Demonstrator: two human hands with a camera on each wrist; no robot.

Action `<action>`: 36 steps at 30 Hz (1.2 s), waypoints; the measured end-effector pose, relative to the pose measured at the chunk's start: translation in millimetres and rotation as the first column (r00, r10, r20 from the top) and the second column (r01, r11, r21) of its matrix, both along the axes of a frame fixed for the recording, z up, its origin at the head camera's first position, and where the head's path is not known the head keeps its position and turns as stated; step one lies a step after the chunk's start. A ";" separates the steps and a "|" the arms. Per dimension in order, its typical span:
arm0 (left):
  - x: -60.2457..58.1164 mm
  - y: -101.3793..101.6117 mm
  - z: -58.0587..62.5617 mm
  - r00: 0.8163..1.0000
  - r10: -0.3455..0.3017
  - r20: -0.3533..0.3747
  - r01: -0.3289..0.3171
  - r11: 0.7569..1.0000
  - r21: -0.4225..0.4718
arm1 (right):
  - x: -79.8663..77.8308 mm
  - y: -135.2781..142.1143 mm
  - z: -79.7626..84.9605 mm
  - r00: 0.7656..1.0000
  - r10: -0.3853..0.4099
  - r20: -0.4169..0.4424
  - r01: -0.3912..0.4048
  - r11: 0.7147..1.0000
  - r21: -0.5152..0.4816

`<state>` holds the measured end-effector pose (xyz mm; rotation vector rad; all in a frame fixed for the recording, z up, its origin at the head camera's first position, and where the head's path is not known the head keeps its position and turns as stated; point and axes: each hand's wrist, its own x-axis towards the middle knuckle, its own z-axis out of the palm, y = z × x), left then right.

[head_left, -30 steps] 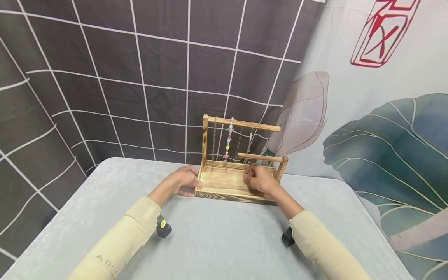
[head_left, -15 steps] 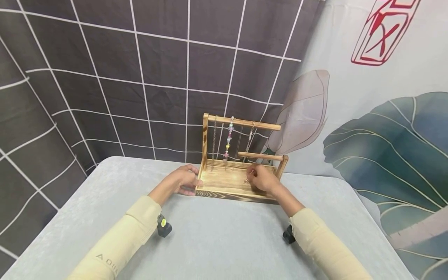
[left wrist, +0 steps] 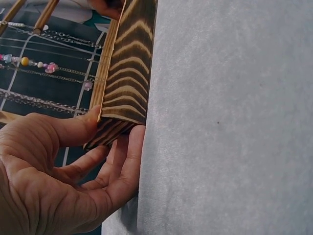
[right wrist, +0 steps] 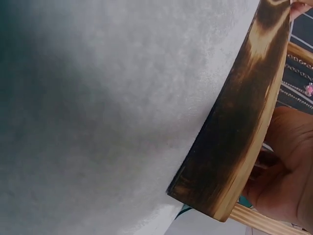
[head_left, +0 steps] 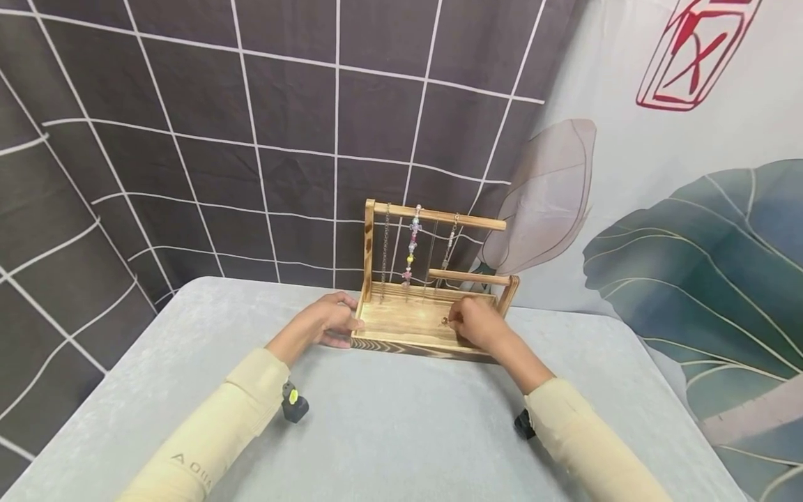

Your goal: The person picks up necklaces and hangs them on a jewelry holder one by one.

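A wooden jewelry stand (head_left: pixel 401 346) with a shallow tray sits on the table. My left hand (head_left: pixel 327 321) grips its left end, thumb over the rim and fingers round the outer corner (left wrist: pixel 124 98). Inside the tray's right part, my right hand (head_left: pixel 479 324) has its fingertips together, pinching a small, gold-brown piece of jewelry (head_left: pixel 445 321), too small to make out in detail. On the upper bar (head_left: pixel 439 215) hang a colourful beaded strand (head_left: pixel 410 251), a chain (head_left: pixel 385 254) and a strand with pale beads (head_left: pixel 451 240). In the right wrist view, the tray's front wall (right wrist: pixel 230 112) partly hides the right hand's fingers.
A shorter, lower bar (head_left: pixel 470 277) crosses above the tray's right part, just behind the right hand. The table is covered with pale grey cloth (head_left: pixel 401 425). A dark curtain with white grid lines (head_left: pixel 288 181) hangs behind, beside a printed floral one (head_left: pixel 690 265).
My right hand has moved slightly right and lower within the tray, with the small piece of jewelry at its fingertips. The left hand stays on the stand's left end.
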<state>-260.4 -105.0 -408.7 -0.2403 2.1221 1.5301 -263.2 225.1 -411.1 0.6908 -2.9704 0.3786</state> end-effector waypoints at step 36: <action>-5.1 -4.0 -0.7 1.000 -0.008 0.025 0.007 0.999 0.038 | -2.8 5.5 23.5 0.889 -0.013 0.458 0.203 0.908 -0.367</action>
